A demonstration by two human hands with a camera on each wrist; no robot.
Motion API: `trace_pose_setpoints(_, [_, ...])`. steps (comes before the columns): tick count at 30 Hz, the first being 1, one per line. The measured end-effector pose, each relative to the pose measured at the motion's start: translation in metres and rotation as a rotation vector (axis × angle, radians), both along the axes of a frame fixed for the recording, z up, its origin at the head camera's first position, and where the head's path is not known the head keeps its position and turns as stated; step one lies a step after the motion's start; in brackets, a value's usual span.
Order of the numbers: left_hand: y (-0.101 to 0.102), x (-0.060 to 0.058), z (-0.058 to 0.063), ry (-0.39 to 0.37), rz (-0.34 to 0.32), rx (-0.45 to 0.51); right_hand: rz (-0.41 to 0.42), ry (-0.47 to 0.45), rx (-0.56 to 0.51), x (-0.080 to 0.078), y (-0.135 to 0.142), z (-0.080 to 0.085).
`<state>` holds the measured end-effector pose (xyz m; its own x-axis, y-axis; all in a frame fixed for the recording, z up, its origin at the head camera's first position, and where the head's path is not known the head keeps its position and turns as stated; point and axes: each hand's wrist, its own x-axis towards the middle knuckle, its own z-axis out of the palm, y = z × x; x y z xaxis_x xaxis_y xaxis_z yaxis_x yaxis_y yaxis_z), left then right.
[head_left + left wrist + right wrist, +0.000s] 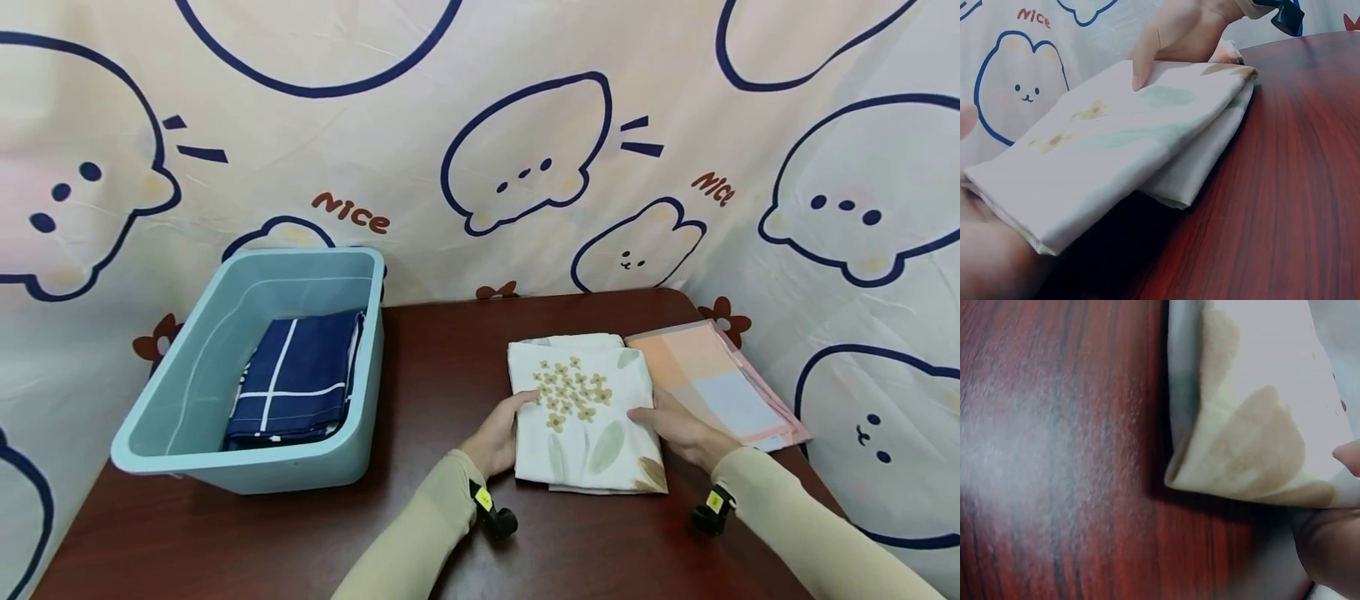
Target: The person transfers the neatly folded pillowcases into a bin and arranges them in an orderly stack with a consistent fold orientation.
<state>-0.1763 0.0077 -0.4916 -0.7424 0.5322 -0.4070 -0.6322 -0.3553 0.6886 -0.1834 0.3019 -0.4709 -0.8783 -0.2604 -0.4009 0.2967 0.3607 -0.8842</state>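
Note:
Between my two hands is a folded white cloth (585, 417) printed with yellow-brown flowers and green leaves. My left hand (497, 433) grips its left edge, thumb on top and fingers beneath. At the opposite edge my right hand (686, 429) pinches the cloth the same way, as the right wrist view shows with the thumb (1349, 456) over a brown-leaf corner. In the left wrist view the folded cloth (1110, 137) is raised off the table on the near side, its lower layer sagging. The fingers under the cloth are hidden.
A light-blue plastic bin (367, 417) stands at the left, holding a folded navy cloth (300, 375) with white lines. Right of the white cloth, a folded peach, blue and pink checked cloth (720, 383) lies on the dark red-brown table (442, 350). A printed curtain (420, 150) hangs behind.

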Motion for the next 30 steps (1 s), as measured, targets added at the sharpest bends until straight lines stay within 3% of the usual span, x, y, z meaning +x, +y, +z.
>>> trace_pose_setpoints(9, [-0.005,0.000,0.008,0.017,0.025,-0.036,-0.070,-0.012,0.036,-0.002,-0.011,0.004])
trace_pose_setpoints(23, [-0.020,0.014,0.024,0.067,0.022,-0.094,-0.120,-0.025,-0.015,0.006,-0.026,0.014])
trace_pose_setpoints(30, [-0.032,0.023,0.035,0.112,0.007,-0.201,-0.136,-0.005,-0.025,0.007,-0.035,0.019])
